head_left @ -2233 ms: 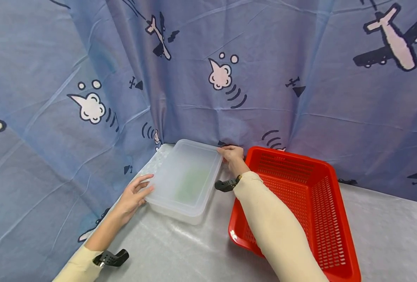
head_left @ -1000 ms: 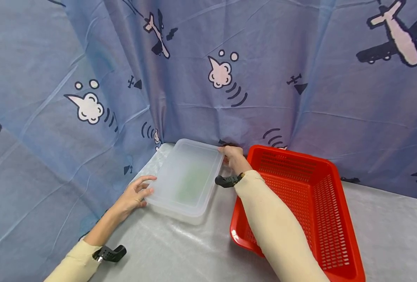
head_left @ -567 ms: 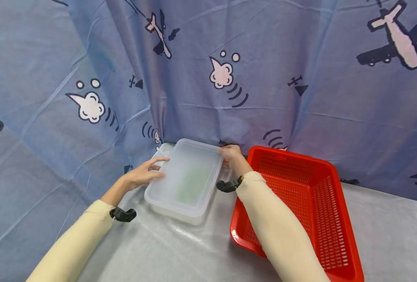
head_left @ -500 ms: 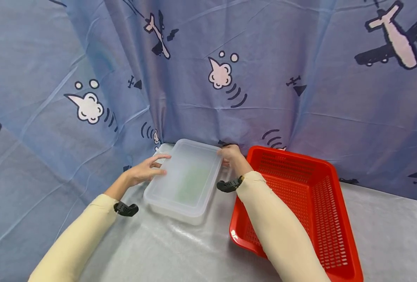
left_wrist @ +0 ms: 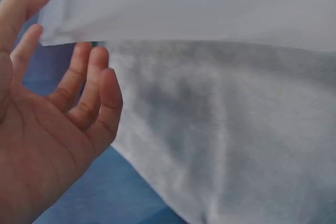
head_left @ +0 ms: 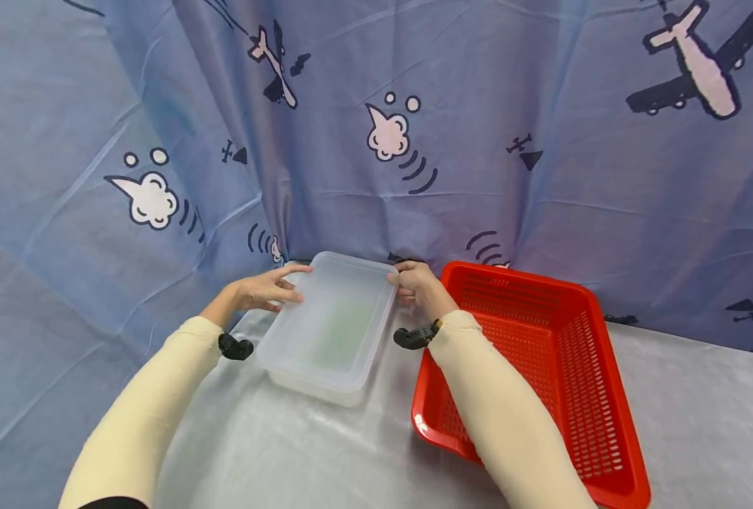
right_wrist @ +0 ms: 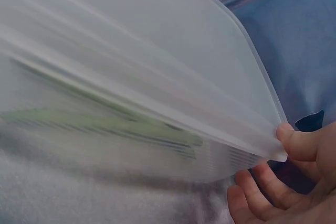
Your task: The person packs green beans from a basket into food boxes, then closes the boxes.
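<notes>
A frosted plastic storage box (head_left: 312,389) with a translucent lid (head_left: 344,283) sits near the back left corner of the table. Something green (right_wrist: 105,121) shows blurred through its wall in the right wrist view. My right hand (head_left: 417,283) pinches the lid's far right corner, thumb on top and fingers curled below the rim. At the far left part of the lid is my left hand (head_left: 264,288), its fingertips right at the edge. The left wrist view has those fingers (left_wrist: 100,93) loosely bent, some beneath the lid's edge.
Just right of the box stands a red perforated plastic basket (head_left: 595,382), partly under my right forearm. A blue curtain (head_left: 452,127) with printed airplanes hangs behind and to the left. A pale grey cloth (head_left: 287,452) covers the table.
My left hand has slid from the near left corner of the lid along its left edge to the far end. My right hand has stayed at the far right corner. Box and basket have not moved.
</notes>
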{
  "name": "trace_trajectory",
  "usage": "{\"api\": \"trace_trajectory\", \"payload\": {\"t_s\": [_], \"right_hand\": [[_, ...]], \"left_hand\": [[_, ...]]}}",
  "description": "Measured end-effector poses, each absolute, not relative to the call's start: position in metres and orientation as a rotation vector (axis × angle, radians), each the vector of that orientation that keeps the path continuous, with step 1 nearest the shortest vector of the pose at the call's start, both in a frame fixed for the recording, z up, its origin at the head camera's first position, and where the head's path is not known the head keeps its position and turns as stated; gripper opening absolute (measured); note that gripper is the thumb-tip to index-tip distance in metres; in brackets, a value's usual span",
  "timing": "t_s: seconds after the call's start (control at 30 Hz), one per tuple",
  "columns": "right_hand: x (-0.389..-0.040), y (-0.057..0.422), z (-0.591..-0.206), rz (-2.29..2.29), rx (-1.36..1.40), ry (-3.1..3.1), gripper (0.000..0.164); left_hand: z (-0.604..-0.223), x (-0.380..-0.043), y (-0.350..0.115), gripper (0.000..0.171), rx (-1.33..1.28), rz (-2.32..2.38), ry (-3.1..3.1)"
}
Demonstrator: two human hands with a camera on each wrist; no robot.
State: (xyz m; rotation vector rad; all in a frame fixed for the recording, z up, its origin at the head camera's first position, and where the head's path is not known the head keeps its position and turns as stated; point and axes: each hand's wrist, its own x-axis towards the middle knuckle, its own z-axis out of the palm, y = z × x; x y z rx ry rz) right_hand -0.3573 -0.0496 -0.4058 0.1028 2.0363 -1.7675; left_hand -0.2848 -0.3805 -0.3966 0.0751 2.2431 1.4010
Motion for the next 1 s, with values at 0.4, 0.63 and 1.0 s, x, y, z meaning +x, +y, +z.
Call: {"api": "trace_trajectory", "payload": {"t_s": [0.4,0.63,1.0], "right_hand": [[-0.358,-0.047,-0.409,-1.755,0.134,2.007,0.042],[-0.355,-0.047,-0.41,-1.777,0.137,2.0,0.041],[-0.355,-0.045,-0.407,-1.802,0.15,1.964,0.042]], "left_hand": [[-0.403,-0.299,-0.388,0.077,0.043,1.45,2.155],[-0.41,-0.314,-0.385,0.082,0.054,1.495,2.175],[-0.415,-0.321,-0.382,0.084,-0.033,1.538,2.111]]}}
